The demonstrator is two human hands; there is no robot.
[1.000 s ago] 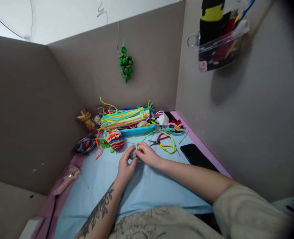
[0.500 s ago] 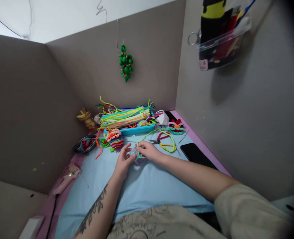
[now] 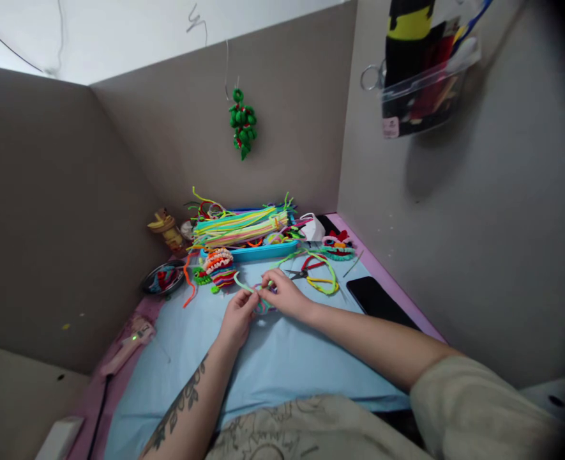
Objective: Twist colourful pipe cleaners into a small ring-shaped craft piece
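Observation:
A small round piece of coiled pipe cleaners (image 3: 264, 306), in pastel teal, pink and purple, sits between my two hands just above the blue cover. My left hand (image 3: 241, 312) is closed at its left side, thumb and fingers pinched together. A pale green pipe cleaner end (image 3: 242, 283) sticks up and left from that pinch. My right hand (image 3: 283, 292) bends over the top and right of the piece, its fingers closed on it; the fingertips are partly hidden. Just beyond my right hand lie scissors (image 3: 304, 273) with red and yellow handles.
Behind my hands stands a blue tray (image 3: 265, 251) heaped with pipe cleaners. A striped pipe cleaner piece (image 3: 221, 267) is in front of it. A black phone (image 3: 380, 303) lies right, a glue gun (image 3: 128, 348) left, beside a dark bowl (image 3: 162, 278). Grey panels (image 3: 282, 121) enclose the table.
My left fingers have gone from spread around the piece to pinched together. The pale green end now points up and left. The round piece has turned, and my right hand has shifted slightly.

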